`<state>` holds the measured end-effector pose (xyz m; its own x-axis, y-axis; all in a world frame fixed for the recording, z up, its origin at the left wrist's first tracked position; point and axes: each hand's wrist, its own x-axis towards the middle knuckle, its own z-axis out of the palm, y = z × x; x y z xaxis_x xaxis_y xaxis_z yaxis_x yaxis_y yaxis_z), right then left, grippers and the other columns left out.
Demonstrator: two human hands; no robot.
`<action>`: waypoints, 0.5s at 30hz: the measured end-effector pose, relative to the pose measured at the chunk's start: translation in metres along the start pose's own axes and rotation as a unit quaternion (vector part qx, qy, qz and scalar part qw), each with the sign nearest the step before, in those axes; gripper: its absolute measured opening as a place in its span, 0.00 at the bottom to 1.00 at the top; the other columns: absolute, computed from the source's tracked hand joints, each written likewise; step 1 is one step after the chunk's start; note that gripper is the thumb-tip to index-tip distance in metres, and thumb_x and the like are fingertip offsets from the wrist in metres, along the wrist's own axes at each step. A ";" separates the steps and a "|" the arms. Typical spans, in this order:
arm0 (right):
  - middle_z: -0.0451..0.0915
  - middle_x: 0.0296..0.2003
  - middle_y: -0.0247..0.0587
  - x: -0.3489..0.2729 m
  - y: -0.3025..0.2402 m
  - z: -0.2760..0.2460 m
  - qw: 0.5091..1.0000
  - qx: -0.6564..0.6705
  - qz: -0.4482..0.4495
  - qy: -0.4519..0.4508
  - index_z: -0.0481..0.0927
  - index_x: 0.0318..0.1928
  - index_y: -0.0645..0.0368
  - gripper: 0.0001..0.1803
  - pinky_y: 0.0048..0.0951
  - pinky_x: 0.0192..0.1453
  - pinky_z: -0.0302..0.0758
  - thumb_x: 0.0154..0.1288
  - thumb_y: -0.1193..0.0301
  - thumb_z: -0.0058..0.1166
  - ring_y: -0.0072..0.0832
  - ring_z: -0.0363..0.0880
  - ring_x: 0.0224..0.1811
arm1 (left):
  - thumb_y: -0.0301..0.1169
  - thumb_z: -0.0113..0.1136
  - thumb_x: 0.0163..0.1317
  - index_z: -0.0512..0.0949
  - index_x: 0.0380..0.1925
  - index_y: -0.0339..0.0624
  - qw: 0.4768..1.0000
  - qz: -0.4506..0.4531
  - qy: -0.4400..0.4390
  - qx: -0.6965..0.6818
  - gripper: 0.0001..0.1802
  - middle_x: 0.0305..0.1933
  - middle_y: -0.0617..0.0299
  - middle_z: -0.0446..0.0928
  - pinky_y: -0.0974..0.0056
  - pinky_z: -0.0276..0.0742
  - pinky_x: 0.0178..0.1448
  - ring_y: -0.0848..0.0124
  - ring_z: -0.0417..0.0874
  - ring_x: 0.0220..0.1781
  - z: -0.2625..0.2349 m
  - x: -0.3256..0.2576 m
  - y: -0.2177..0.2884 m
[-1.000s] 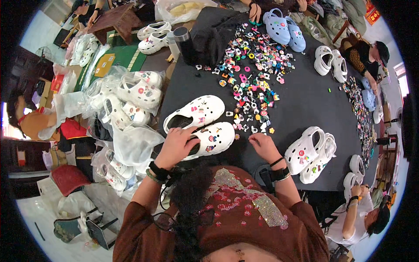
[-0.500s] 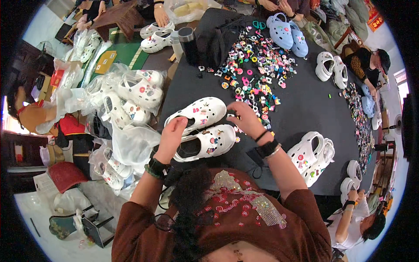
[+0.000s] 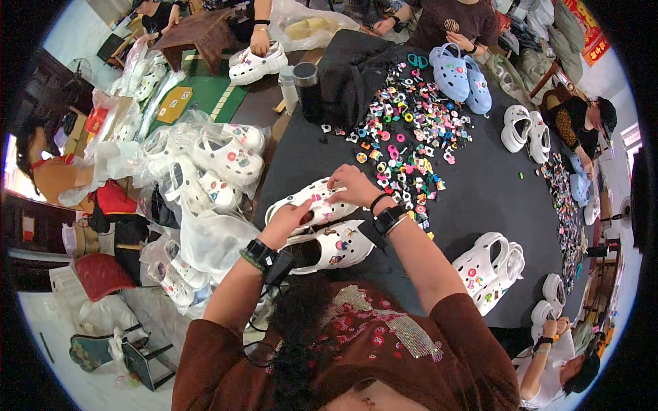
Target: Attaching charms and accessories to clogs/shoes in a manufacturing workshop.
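Two white clogs lie side by side in front of me on the dark table. The far clog [image 3: 337, 212] has pink and other colourful charms on its upper. My left hand [image 3: 288, 223] grips it at the foot opening, fingers closed on the rim. Over its upper, my right hand [image 3: 356, 186] bends its fingers together in a pinch against the surface; whatever is between the fingertips is hidden. The near clog [image 3: 351, 241] carries several charms and is untouched by the fingertips.
A wide heap of small charms [image 3: 404, 130] spreads beyond my hands. White clogs [image 3: 490, 267] stand at right, blue clogs [image 3: 451, 74] at the far side. Bagged clogs [image 3: 229, 154] pile up at left, near a dark tumbler [image 3: 307, 92]. Co-workers sit around the table.
My right hand has moved left from beside the toe onto the far clog's upper. My left hand stays at its opening. A co-worker's hand at the far left now touches a white clog.
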<state>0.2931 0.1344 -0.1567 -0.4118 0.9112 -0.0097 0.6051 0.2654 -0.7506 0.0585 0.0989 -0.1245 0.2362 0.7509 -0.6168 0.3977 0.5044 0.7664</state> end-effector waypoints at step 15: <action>0.74 0.40 0.42 0.005 0.016 -0.012 0.988 0.151 -0.004 -0.039 0.81 0.40 0.57 0.19 0.33 0.57 0.72 0.47 0.65 0.70 0.38 0.74 0.50 | 0.40 0.56 0.68 0.77 0.28 0.40 0.958 0.057 -0.007 -0.281 0.16 0.25 0.71 0.70 0.71 0.63 0.32 0.80 0.67 0.27 0.019 0.019 0.007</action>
<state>0.3093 0.1473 -0.1610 -0.4745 0.8791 -0.0458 0.3759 0.1553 -0.9136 0.0824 0.1088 -0.1337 0.2624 0.8111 -0.5228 -0.1705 0.5722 0.8022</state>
